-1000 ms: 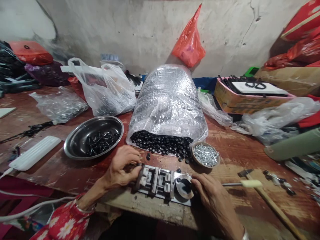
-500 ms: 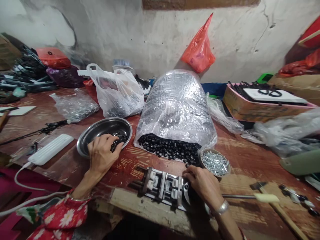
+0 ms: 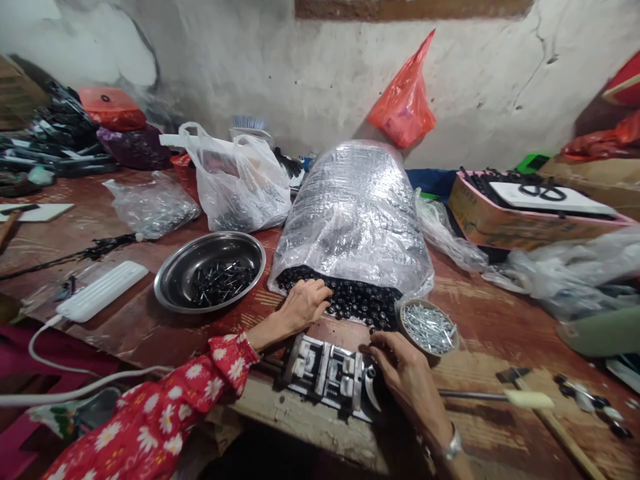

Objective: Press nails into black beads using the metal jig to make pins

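Left hand, fingers lightly curled, lies on the black studs at the mouth of the clear plastic sack, any grip undeterminable; right hand, half-curled, sits at the end of the steel jig, hold undeterminable.

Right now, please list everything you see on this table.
steel bowl: one, silver, left, dark nails inside
clear plastic sack: one, clear, centre, black round pieces inside
round dish: one, brown, beside sack, silver nails inside
metal jig: one, silver, front edge
white plastic bag: one, white, behind bowl
cardboard box: one, orange, right, scissors on top
hammer: one, brown handle, front right
left hand: one, on black pieces
right hand: one, on jig
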Demonstrator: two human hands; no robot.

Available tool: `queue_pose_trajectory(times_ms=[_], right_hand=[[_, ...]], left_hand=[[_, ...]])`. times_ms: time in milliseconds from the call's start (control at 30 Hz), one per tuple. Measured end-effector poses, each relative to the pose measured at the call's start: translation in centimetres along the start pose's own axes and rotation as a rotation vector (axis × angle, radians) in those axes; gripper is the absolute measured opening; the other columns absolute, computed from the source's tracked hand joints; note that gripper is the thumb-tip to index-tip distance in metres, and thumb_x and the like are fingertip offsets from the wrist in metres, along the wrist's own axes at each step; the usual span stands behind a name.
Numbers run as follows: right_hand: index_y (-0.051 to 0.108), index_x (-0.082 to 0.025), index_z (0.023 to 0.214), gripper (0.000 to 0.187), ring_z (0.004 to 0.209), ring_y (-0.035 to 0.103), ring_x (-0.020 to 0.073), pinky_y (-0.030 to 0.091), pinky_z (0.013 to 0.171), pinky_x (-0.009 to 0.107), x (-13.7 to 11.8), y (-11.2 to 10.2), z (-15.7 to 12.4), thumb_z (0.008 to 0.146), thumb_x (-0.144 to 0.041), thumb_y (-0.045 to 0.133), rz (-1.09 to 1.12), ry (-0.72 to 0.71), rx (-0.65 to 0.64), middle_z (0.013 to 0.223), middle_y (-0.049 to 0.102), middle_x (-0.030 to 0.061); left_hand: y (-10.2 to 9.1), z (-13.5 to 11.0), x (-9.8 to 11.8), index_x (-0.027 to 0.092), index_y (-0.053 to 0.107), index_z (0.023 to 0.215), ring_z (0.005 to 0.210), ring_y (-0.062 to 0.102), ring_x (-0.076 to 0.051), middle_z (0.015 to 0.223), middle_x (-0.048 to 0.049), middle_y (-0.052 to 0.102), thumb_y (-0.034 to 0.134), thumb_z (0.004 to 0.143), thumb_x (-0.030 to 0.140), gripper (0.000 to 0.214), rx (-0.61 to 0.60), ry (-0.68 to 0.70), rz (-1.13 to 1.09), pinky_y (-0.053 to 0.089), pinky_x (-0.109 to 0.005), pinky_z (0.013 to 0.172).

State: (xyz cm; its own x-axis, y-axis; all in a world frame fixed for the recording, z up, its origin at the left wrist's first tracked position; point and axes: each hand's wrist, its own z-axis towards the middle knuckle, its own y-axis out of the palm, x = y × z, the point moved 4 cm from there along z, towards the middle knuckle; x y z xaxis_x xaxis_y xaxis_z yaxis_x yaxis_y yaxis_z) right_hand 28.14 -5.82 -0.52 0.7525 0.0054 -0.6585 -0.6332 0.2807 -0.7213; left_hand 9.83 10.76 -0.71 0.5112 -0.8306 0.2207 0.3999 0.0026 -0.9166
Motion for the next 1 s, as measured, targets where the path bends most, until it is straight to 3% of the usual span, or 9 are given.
queue_pose_trajectory(times_ms=[200,300,433,600,733,1000], right_hand=[[0.067,-0.025,0.109,0.014,0.101,0.064,0.0218,0.053,0.089,0.035,-2.5,-1.0,-2.6,0.098,-0.023,0.059,0.041,-0.146,0.059,0.105,0.071,0.0049],[0.064,-0.026,0.111,0.015,0.101,0.061,0.0215,0.051,0.089,0.036,-3.7,-0.2,-3.9,0.099,-0.019,0.058,0.034,-0.178,0.005,0.106,0.07,0.0036],[0.061,-0.027,0.113,0.021,0.098,0.059,0.0207,0.048,0.087,0.036,-4.8,1.3,-5.1,0.1,-0.013,0.054,0.014,-0.225,-0.011,0.105,0.067,0.0027],[0.06,-0.026,0.11,0.02,0.094,0.056,0.0207,0.045,0.082,0.036,-5.3,2.0,-5.4,0.1,-0.01,0.053,-0.014,-0.259,0.008,0.102,0.063,0.0032],[0.061,-0.026,0.11,0.021,0.094,0.054,0.022,0.043,0.08,0.037,-6.0,2.5,-5.3,0.099,-0.01,0.053,-0.083,-0.262,-0.027,0.102,0.063,0.0038],[0.063,-0.024,0.103,0.018,0.091,0.049,0.0244,0.039,0.078,0.04,-6.5,3.7,-5.7,0.098,-0.012,0.052,-0.235,-0.227,0.034,0.101,0.061,0.0062]], left_hand=[[-2.3,-2.2,1.0,0.018,0.061,0.098,0.092,0.061,-0.02,0.097,-0.0043,0.067,0.06,0.094,0.021,0.005,0.058,0.008,-0.084,0.04,-0.035,0.08],[-4.2,-4.4,2.5,0.019,0.06,0.094,0.084,0.058,-0.019,0.088,-0.0026,0.065,0.058,0.091,0.021,0.004,0.08,0.025,-0.184,0.039,-0.035,0.077],[-5.6,-7.5,4.0,0.019,0.059,0.09,0.084,0.055,-0.02,0.089,-0.004,0.064,0.055,0.086,0.02,0.005,0.014,0.076,-0.224,0.038,-0.036,0.077],[-5.5,-9.8,4.7,0.019,0.06,0.095,0.092,0.055,-0.022,0.1,-0.0064,0.063,0.055,0.085,0.016,0.011,-0.051,0.114,-0.188,0.038,-0.038,0.081],[-5.3,-9.8,5.2,0.019,0.059,0.093,0.091,0.053,-0.023,0.099,-0.0065,0.061,0.056,0.086,0.016,0.008,-0.097,0.112,-0.135,0.037,-0.038,0.081],[-5.0,-10.5,6.1,0.02,0.059,0.091,0.092,0.05,-0.024,0.103,-0.0075,0.06,0.06,0.088,0.021,0.004,-0.082,0.18,-0.001,0.036,-0.041,0.08]])
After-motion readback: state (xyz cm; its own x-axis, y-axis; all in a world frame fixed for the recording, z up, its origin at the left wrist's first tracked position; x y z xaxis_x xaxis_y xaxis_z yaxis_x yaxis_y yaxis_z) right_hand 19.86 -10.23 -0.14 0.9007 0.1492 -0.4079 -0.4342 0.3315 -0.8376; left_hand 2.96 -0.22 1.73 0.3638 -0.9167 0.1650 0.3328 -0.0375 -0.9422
